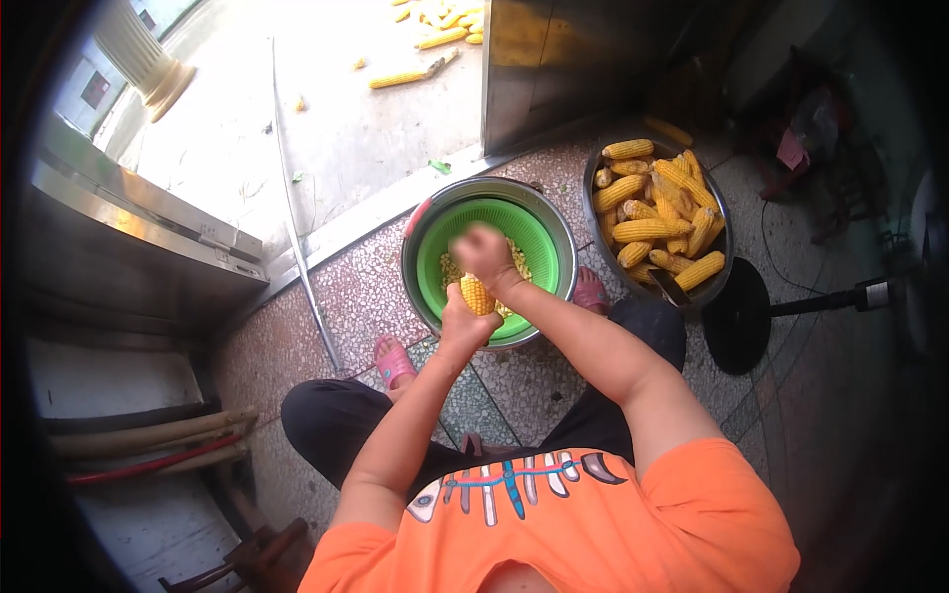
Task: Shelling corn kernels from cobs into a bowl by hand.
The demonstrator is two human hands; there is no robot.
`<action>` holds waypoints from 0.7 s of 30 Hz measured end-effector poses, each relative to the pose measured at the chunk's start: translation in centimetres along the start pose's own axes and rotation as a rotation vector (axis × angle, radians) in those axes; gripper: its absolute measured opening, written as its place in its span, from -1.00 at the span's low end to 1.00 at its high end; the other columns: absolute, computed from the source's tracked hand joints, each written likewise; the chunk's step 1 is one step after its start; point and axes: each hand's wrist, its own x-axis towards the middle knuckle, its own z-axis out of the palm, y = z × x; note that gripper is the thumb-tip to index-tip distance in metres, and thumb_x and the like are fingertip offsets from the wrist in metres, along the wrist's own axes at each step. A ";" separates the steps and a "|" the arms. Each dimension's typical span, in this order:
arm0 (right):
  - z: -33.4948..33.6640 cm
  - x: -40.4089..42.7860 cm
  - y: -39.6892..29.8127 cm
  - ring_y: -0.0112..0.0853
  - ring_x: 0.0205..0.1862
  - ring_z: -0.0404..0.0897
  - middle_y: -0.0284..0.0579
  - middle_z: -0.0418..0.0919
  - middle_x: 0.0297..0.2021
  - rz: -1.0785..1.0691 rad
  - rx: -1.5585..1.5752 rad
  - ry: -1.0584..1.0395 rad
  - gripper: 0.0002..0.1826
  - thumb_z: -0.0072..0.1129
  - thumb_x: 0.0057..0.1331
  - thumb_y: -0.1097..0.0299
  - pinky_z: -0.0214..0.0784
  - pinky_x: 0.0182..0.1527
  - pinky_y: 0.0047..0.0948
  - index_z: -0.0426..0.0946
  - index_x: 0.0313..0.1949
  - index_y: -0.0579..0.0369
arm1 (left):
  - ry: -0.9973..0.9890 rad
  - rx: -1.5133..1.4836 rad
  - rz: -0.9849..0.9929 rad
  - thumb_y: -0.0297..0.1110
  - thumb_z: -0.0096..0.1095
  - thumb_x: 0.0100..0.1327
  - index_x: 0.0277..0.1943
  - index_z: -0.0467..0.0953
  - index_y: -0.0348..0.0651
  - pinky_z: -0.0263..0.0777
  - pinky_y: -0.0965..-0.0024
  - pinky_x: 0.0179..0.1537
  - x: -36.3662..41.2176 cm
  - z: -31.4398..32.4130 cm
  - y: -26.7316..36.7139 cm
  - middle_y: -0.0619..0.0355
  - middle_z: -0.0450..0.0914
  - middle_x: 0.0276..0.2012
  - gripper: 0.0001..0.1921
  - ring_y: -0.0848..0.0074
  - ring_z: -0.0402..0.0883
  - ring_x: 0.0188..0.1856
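Observation:
My left hand (468, 326) is closed around the lower end of a yellow ear of corn (477, 295), tilted over a green plastic colander (547, 259). Right at the upper end of that ear is my right hand (482, 256); its fingers are blurred, and whether they grip anything does not show. The colander sits inside a metal pot (567, 256) with a pink-red handle grip at its upper left. Loose corn kernels (450, 273) lie in the colander, partly hidden by my hands.
A metal basin (591, 194) heaped with ears of corn (651, 230) stands at the right, with a dark flat tool (669, 287) at its near edge. Beside it is a black round stand base (736, 315). A metal pole (308, 285) lies left. More corn (442, 37) lies outside the doorway.

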 end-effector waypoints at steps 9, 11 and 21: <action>-1.3 0.7 0.5 -0.29 -0.46 0.51 -0.01 0.51 -0.54 -0.129 -0.123 -0.178 -0.69 0.00 0.18 0.16 0.33 -0.34 -0.35 0.49 -0.42 0.21 | -0.405 -0.935 -0.372 -0.55 0.22 -0.12 -0.20 0.34 -0.25 0.27 0.53 -0.64 -0.5 -1.5 1.4 0.21 0.41 -0.54 -0.65 0.55 0.43 -0.60; -1.4 1.6 1.9 -0.31 -0.43 0.50 -0.01 0.53 -0.51 -0.114 -0.085 -0.190 -0.64 -0.04 0.22 0.12 0.32 -0.28 -0.38 0.52 -0.38 0.21 | -0.464 -0.959 -0.379 -0.47 0.21 -0.07 -0.20 0.37 -0.25 0.28 0.52 -0.62 -0.2 -1.5 1.0 0.18 0.44 -0.56 -0.69 0.51 0.45 -0.58; -2.4 1.6 -2.3 -0.51 -0.31 0.47 -0.22 0.50 -0.28 0.426 0.179 -0.374 -0.62 -0.02 0.23 0.14 0.32 -0.30 -0.57 0.42 -0.09 0.14 | -0.482 -1.256 -0.490 -0.30 0.19 0.00 -0.15 0.41 -0.15 0.29 0.48 -0.57 1.1 -2.1 0.3 0.16 0.52 -0.42 -0.68 0.48 0.46 -0.51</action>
